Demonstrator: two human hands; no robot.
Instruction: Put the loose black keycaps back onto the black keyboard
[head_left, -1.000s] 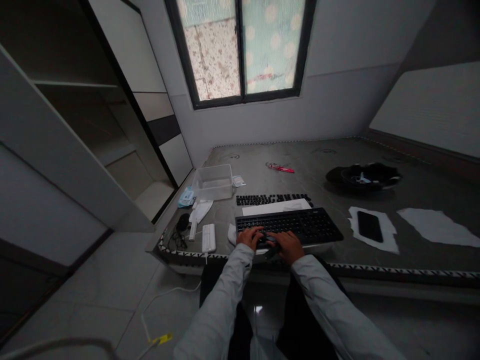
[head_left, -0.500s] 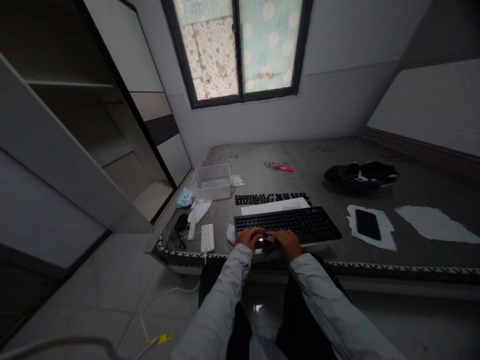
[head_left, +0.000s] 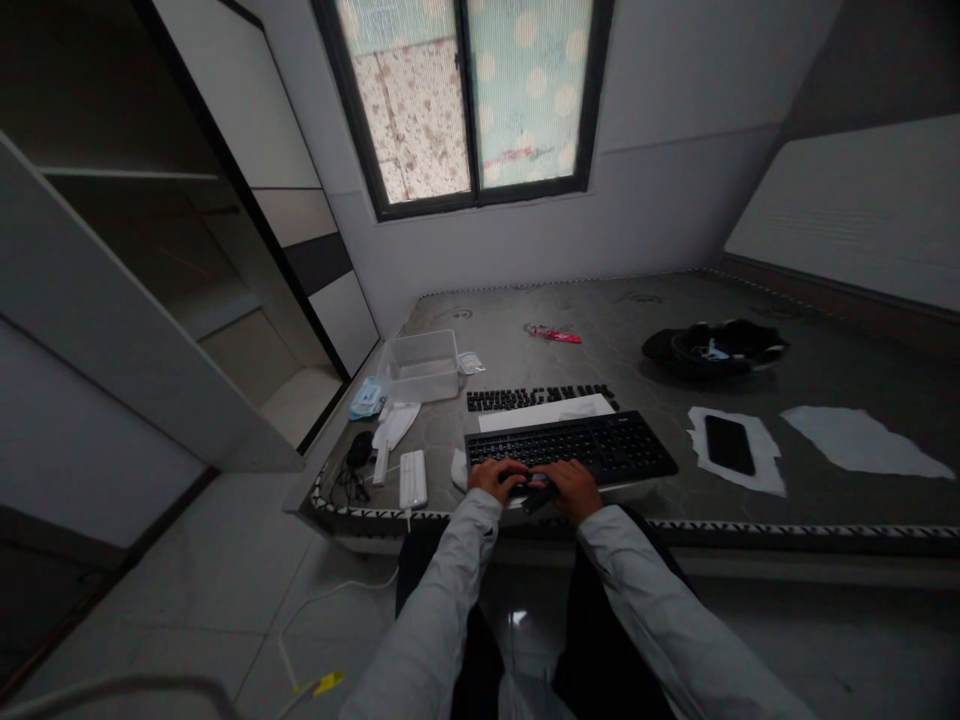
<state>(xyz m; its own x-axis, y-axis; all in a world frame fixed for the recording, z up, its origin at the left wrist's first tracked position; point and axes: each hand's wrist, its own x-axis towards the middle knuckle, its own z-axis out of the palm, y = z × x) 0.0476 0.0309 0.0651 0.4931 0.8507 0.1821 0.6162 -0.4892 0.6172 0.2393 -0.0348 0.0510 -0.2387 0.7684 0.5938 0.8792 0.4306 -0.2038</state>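
Note:
A black keyboard (head_left: 592,448) lies near the front edge of the grey table (head_left: 570,355). My left hand (head_left: 493,478) rests on the keyboard's front left corner with its fingers curled; what is under them is too small to make out. Right beside it, almost touching, my right hand (head_left: 574,487) is closed on a small dark tool (head_left: 536,494) at the keyboard's front edge. A row of loose black keycaps (head_left: 540,397) and a white sheet (head_left: 546,411) lie just behind the keyboard.
Left of the keyboard are a white remote-like bar (head_left: 412,478), a black mouse (head_left: 359,448) and a clear plastic box (head_left: 420,364). A black phone (head_left: 728,444) lies on white paper at the right, with a dark bowl (head_left: 712,348) behind it and a red packet (head_left: 551,334) farther back.
Both hands stay at the keyboard's front left. The right hand has drawn slightly closer to the left with the dark tool. The view has drifted a little.

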